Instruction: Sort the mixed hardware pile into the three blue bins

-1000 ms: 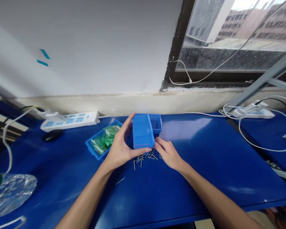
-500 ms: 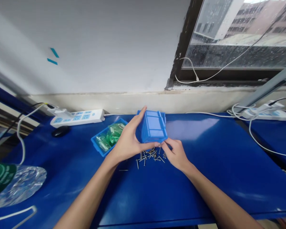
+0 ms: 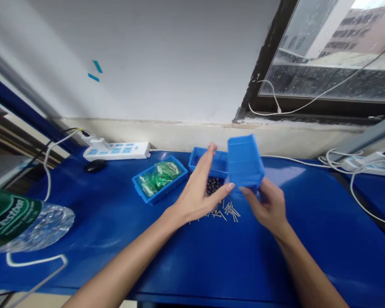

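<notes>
Pinching the blue plastic bin by its near right corner, the right hand holds it above the desk; the left hand spreads wide beside it, apparently grasping nothing. The bin looks light, stiff, best held by its walls.

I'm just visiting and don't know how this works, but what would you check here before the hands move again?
1. Raised blue bin held: ok, the right hand grips its near end.
2. Left hand clear of that bin: cannot tell, its thumb tip is right at the bin's edge.
3. Raised bin's contents: cannot tell, its inside does not show clearly.
4. Silver screws contained: not ok, they lie loose on the blue tabletop.
5. Bin of green packets upright: ok, it rests on the tabletop.
6. Bottle away from both hands: ok, it is far to the left.
</notes>
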